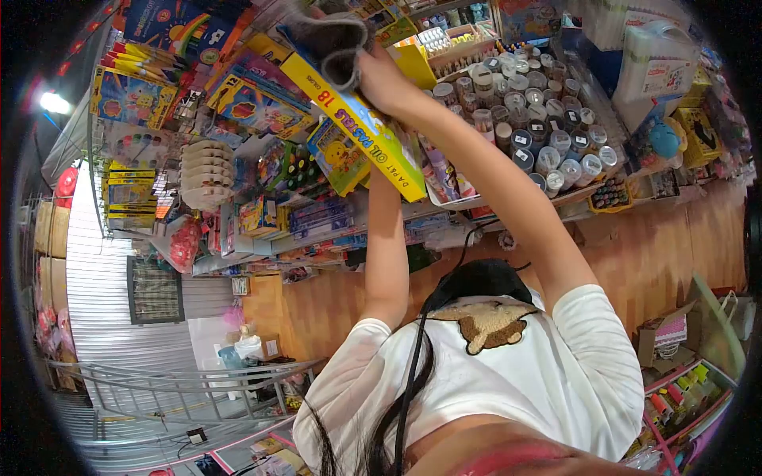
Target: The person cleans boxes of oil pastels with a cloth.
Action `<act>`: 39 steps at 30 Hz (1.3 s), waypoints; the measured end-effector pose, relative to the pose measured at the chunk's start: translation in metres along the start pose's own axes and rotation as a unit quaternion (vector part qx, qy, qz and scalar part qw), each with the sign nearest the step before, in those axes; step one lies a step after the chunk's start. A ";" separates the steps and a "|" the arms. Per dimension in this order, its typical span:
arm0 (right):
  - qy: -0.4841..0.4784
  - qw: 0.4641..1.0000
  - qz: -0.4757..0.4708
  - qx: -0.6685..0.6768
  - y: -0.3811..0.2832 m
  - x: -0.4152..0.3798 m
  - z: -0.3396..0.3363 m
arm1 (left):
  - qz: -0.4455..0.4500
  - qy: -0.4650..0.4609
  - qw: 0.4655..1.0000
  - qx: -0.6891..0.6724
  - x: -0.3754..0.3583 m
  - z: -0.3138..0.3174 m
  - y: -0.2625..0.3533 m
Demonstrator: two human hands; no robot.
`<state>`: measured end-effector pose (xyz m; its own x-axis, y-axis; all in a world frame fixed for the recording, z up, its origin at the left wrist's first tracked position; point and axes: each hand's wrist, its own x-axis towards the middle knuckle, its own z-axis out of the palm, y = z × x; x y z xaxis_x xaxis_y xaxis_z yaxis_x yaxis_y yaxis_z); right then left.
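Observation:
A long yellow box of oil pastels (359, 120) is held up tilted in front of crowded stationery shelves. My right hand (382, 81) is raised to the box's upper end and grips a grey cloth (333, 44), pressing it against the box. My left forearm (386, 230) reaches up underneath the box. The left hand itself is hidden behind the box and seems to hold it from below. A smaller box with a yellow cartoon figure (337, 155) sits just left of it.
Rows of small white-lidded jars (540, 119) fill the shelf to the right. Stacked white palettes (205, 170) and colour boxes (131, 99) are on the left. An orange wooden panel (651, 254) runs below the shelves. A cardboard box (663, 333) stands at lower right, a metal railing (182, 389) at lower left.

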<state>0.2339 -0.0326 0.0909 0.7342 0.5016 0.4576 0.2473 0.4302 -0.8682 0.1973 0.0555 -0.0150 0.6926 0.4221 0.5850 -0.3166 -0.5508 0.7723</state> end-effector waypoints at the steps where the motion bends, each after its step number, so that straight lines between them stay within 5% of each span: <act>1: -0.010 0.992 -0.013 -0.124 0.016 0.006 -0.004 | -0.002 -0.002 1.000 -0.002 -0.001 0.001 -0.001; 2: -0.019 0.969 -0.025 -0.246 0.033 0.007 -0.009 | -0.005 -0.005 1.000 -0.009 -0.003 0.002 -0.002; 5: -0.056 0.968 -0.005 -0.245 0.039 -0.016 -0.022 | -0.026 -0.021 0.997 -0.073 -0.005 0.006 -0.005; 7: -0.010 0.993 0.102 0.061 0.020 -0.047 -0.021 | -0.051 -0.038 0.989 -0.133 -0.008 0.009 -0.007; 12: -0.070 0.991 -0.092 0.073 -0.013 -0.087 -0.032 | -0.092 -0.049 0.968 -0.227 -0.024 0.001 -0.002; 13: -0.051 0.985 -0.163 0.014 -0.018 -0.079 -0.028 | -0.078 -0.039 0.976 -0.201 -0.024 0.000 -0.001; 16: -0.064 0.993 -0.099 -0.011 -0.041 -0.050 -0.016 | -0.044 -0.016 0.994 -0.099 -0.021 -0.009 0.000; 19: 0.018 0.961 -0.277 -0.019 -0.014 -0.010 0.003 | 0.016 -0.004 0.999 0.045 -0.016 -0.005 -0.003; 22: -0.096 0.990 -0.055 -0.086 0.008 0.014 -0.002 | 0.056 0.002 0.991 0.124 -0.013 0.001 -0.007; 23: -0.097 0.978 -0.049 -0.178 0.006 0.016 -0.009 | 0.065 0.002 0.987 0.145 -0.014 0.003 -0.008; 26: -0.107 0.976 -0.118 -0.146 0.076 0.019 -0.012 | 0.078 -0.006 0.984 0.161 -0.017 0.005 -0.008; 28: -0.104 0.970 -0.035 -0.218 0.052 -0.014 -0.029 | 0.061 -0.020 0.992 0.110 -0.021 0.006 -0.006; 31: -0.079 0.996 0.036 -0.024 0.053 -0.056 -0.040 | -0.052 -0.041 0.981 -0.184 -0.030 0.000 -0.016; 33: -0.168 0.958 0.136 0.189 0.050 -0.068 -0.050 | -0.115 -0.056 0.937 -0.324 -0.037 -0.003 -0.021; 34: -0.083 0.995 0.032 0.036 0.039 -0.091 -0.044 | -0.117 -0.072 0.941 -0.308 -0.040 -0.006 -0.019; 35: -0.150 0.987 0.050 0.000 0.028 -0.099 -0.054 | -0.120 -0.087 0.943 -0.298 -0.043 -0.008 -0.015; 37: -0.120 0.987 -0.060 0.089 0.009 -0.111 -0.045 | -0.134 -0.100 0.938 -0.303 -0.057 -0.014 -0.006; 39: -0.102 0.988 -0.108 0.030 -0.007 -0.118 -0.039 | -0.134 -0.101 0.941 -0.294 -0.063 -0.018 0.002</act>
<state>0.1701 -0.1242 0.0354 0.5246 0.5310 0.6654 0.3417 0.5846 -0.7359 0.1412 0.0409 -0.0457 0.8887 0.3107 0.3371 -0.3760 0.0735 0.9237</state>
